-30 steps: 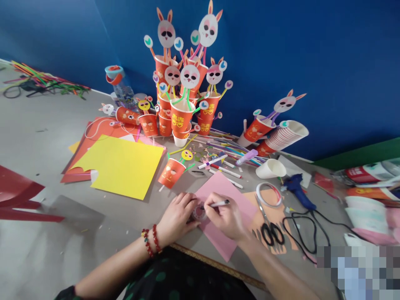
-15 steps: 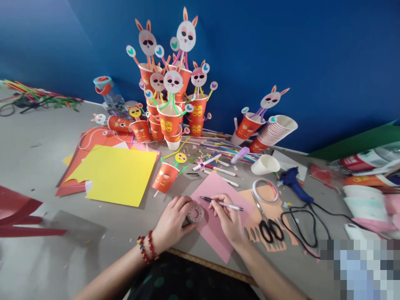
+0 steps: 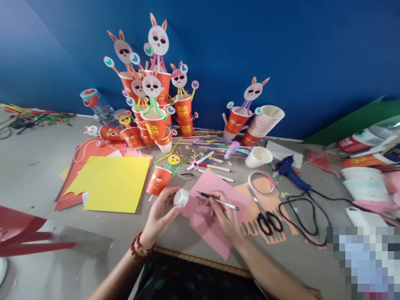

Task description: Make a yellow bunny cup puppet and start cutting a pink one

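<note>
My left hand is closed around the rim of a small roll of clear tape, tilted up just above the left edge of a pink paper sheet. Between the thumb and fingers of my right hand is a pen, its dark tip pointing left over the sheet. Whether the tip touches the paper I cannot tell. A red paper cup with a yellow-faced figure leans just beyond my left hand. Scissors with black handles lie right of my right hand, on cut orange paper.
Rabbit-faced red cups stand stacked along the blue wall. Yellow paper lies left. Several markers and straws lie behind the pink sheet. To the right are a white cup, a tape ring and a blue glue gun with its black cord.
My left hand has lifted the roll off the pink sheet, moved it slightly left and tilted it. The right hand still holds the pen in nearly the same place. The view has shifted a little.
</note>
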Demonstrator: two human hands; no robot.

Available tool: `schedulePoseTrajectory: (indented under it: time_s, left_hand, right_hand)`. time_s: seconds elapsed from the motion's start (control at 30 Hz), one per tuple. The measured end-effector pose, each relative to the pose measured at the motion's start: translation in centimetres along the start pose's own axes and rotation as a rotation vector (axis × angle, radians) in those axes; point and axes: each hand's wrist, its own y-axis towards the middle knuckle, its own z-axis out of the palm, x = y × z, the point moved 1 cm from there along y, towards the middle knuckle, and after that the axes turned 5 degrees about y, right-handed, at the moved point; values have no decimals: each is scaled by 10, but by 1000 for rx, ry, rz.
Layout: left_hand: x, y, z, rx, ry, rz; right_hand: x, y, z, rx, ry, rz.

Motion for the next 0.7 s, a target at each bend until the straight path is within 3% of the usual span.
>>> schedulePoseTrajectory:
  time_s: [0.17,0.33,0.53,0.7]
  left_hand:
    - [1,6,1,-42,355,105]
    - [8,6,10,1,675,225]
    - [11,5,18,71,803,296]
    - [18,3,19,59,849,304]
  right_hand:
    - [-5,0,0,-6,25,12]
    - [-8,-2,-1,-30,57,24]
    - [-7,-2,-1,-35,76,8]
    - [-8,-2,-1,-18,93,15]
